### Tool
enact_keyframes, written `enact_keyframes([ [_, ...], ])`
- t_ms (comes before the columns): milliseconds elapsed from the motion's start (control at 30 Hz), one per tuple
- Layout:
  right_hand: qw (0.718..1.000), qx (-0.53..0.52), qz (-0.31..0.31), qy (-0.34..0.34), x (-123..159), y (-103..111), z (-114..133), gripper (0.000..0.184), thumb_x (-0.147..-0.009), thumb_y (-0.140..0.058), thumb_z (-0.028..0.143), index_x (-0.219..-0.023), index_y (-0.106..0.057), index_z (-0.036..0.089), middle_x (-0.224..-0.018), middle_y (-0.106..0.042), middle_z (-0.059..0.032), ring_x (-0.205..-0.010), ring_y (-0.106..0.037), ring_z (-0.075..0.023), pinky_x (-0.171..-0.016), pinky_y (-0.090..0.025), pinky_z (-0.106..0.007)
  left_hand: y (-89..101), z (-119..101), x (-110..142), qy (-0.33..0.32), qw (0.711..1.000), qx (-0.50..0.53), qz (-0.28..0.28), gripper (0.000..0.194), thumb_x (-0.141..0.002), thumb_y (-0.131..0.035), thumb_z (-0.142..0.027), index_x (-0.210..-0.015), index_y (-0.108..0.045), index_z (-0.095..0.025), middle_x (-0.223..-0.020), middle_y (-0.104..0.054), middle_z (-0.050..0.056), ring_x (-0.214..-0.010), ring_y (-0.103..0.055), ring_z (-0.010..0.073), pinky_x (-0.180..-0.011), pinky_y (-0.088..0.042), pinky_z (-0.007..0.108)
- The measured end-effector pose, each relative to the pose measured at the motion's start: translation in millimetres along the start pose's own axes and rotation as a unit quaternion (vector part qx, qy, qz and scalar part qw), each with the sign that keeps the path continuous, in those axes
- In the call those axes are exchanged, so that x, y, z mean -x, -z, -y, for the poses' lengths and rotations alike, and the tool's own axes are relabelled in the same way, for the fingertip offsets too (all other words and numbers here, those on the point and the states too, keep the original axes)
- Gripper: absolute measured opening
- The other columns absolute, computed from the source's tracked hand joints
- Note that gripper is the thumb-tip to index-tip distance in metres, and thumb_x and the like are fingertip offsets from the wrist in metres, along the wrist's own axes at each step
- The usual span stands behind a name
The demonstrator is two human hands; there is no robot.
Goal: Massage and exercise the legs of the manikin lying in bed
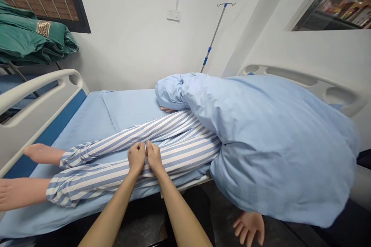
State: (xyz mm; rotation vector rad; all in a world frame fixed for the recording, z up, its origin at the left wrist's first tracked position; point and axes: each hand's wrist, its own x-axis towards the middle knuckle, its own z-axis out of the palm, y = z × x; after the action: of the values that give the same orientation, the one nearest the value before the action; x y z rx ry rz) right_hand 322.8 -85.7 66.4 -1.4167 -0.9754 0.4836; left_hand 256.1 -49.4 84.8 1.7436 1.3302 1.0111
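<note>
A life-size manikin lies on a hospital bed [87,123], its legs in blue-and-white striped trousers [101,173]. My left hand [136,157] and my right hand [154,157] sit side by side on the nearer trouser leg, their fingers pinching the striped cloth. Both bare feet [43,153] stick out of the cuffs at the left. A pale blue quilt [275,139] covers the manikin's upper body and head. One manikin hand [249,225] hangs below the quilt past the bed's edge, and another [166,109] shows at the quilt's far fold.
A white bed rail [34,96] stands at the left end, with a similar rail [301,81] behind the quilt. An IV pole [216,34] rises by the wall. Folded green cloth [29,34] lies on a neighbouring bed. Dark floor lies below the near edge.
</note>
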Motion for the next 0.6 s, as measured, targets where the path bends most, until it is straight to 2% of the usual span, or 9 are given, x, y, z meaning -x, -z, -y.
enact_keyframes([
  [133, 0.997, -0.073, -0.023, -0.034, -2.7, 2.9, -3.0, 0.042, -0.087, -0.032, 0.048, -0.056, -0.034, 0.019, -0.052, -0.034, 0.004, -0.05, -0.032, -0.009, -0.049, -0.028, -0.022, -15.6, -7.4, 5.9, 0.021, 0.993, 0.113, -0.016, 0.031, -0.076, -0.043, -0.032, -0.05, -0.032, -0.018, -0.046, -0.033, -0.005, -0.048, -0.032, 0.0086, -0.049, -0.025, 0.021],
  [300, 0.991, -0.102, -0.037, -0.075, -6.7, 6.1, -5.9, 0.041, -0.085, -0.033, 0.048, -0.056, -0.03, 0.02, -0.05, -0.03, 0.0049, -0.048, -0.028, -0.0085, -0.046, -0.028, -0.021, -22.7, 0.4, 13.4, -0.041, 0.999, 0.005, -0.004, 0.031, -0.08, -0.039, -0.031, -0.052, -0.037, -0.017, -0.048, -0.041, -0.003, -0.05, -0.034, 0.0096, -0.053, -0.024, 0.023],
  [367, 0.996, -0.047, -0.034, -0.071, -9.4, 11.8, 0.6, 0.041, -0.086, -0.032, 0.047, -0.055, -0.031, 0.019, -0.05, -0.033, 0.0042, -0.049, -0.03, -0.0089, -0.047, -0.027, -0.021, -22.9, 2.4, 13.5, -0.048, 0.999, -0.013, 0.003, 0.032, -0.081, -0.038, -0.031, -0.052, -0.038, -0.017, -0.049, -0.042, -0.003, -0.051, -0.035, 0.0098, -0.053, -0.024, 0.023],
  [500, 0.99, 0.139, 0.005, 0.021, -13.0, 33.8, 23.4, 0.043, -0.088, -0.03, 0.044, -0.054, -0.038, 0.018, -0.05, -0.039, 0.0028, -0.05, -0.035, -0.0096, -0.05, -0.025, -0.022, -25.7, 1.0, 13.8, -0.06, 0.997, -0.05, 0.029, 0.034, -0.08, -0.039, -0.031, -0.05, -0.033, -0.017, -0.046, -0.037, -0.003, -0.049, -0.032, 0.0096, -0.052, -0.021, 0.024],
  [600, 0.98, 0.19, 0.026, 0.059, -10.6, 48.6, 29.5, 0.043, -0.09, -0.029, 0.042, -0.056, -0.041, 0.018, -0.051, -0.04, 0.0028, -0.05, -0.036, -0.0095, -0.051, -0.024, -0.022, -27.9, -0.8, 16.1, -0.065, 0.994, -0.078, 0.034, 0.033, -0.079, -0.041, -0.029, -0.049, -0.032, -0.017, -0.046, -0.035, -0.004, -0.048, -0.03, 0.0095, -0.052, -0.02, 0.024],
])
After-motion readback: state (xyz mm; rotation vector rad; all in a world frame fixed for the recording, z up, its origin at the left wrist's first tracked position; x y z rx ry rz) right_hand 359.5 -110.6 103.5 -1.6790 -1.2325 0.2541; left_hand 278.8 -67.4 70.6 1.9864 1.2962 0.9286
